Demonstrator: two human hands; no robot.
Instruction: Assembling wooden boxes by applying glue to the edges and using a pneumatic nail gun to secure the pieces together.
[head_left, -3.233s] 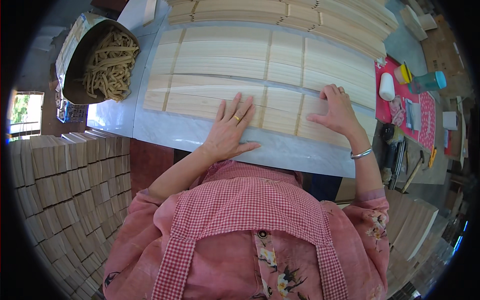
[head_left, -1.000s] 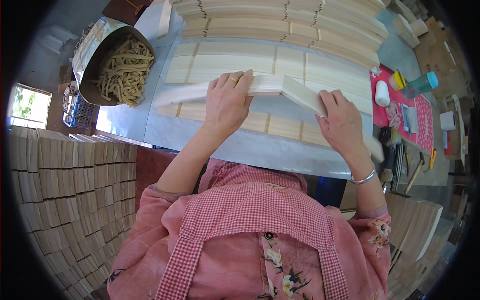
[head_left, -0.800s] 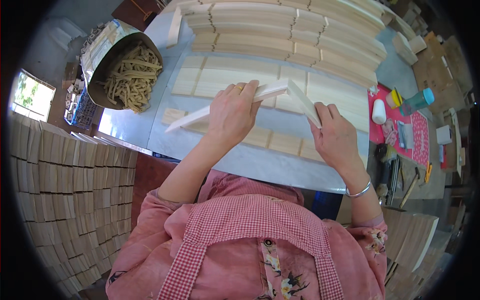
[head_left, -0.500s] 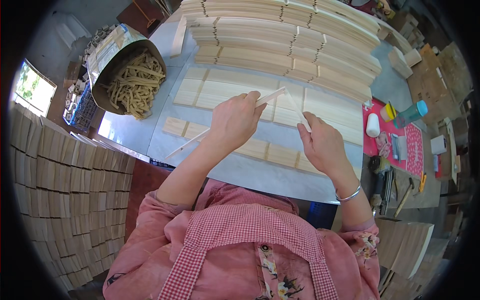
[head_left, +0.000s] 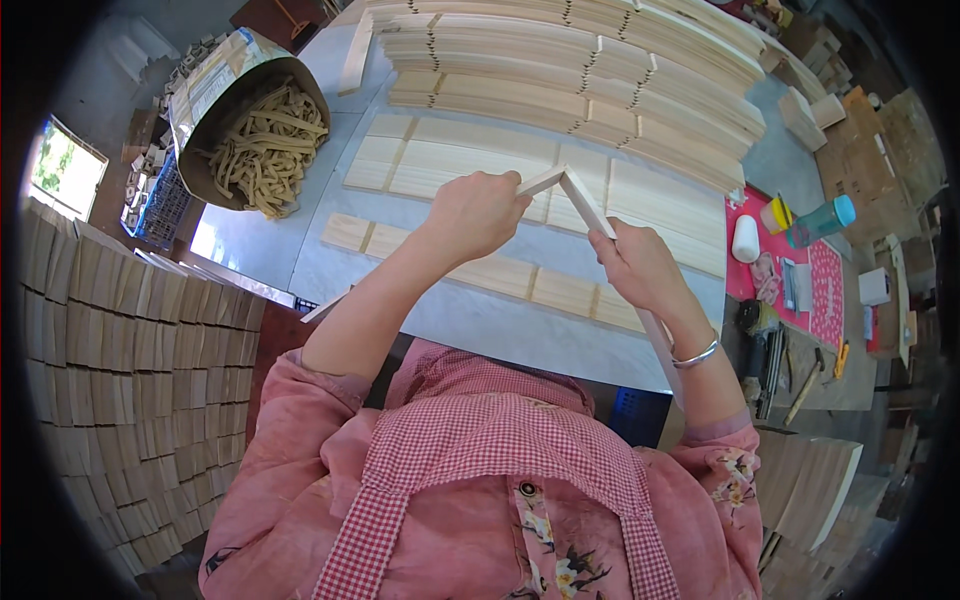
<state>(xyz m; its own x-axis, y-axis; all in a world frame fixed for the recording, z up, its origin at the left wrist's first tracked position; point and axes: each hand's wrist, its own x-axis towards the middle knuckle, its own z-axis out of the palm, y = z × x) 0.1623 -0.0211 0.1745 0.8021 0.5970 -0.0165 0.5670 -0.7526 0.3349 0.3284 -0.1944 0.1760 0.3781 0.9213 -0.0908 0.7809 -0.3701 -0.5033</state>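
Above the table, a pale, thin wooden strip [head_left: 586, 203] bends at a sharp corner, its peak pointing away from me. My left hand [head_left: 478, 214] is closed round its left arm, and that side runs on under my forearm to a tip beyond the table's edge. Fingers and thumb of my right hand [head_left: 648, 268] pinch the other arm, which passes down beside my wrist. Below the strip lie flat wooden boards [head_left: 460, 150] with crosswise grooves. A narrower grooved board [head_left: 490, 277] rests closer to me.
Tall stacks of grooved boards [head_left: 510, 50] fill the table's far side. A box [head_left: 190, 110] of tan strap-like pieces [head_left: 265, 150] stands at the left. On the right, a pink mat [head_left: 828, 290] holds a teal bottle [head_left: 822, 220]. Stacked wooden blocks [head_left: 140, 400] rise at the lower left.
The wooden strip has turned, showing more of its broad face, and its right arm now extends past my right wrist. My left hand has moved slightly; both hands keep their grip.
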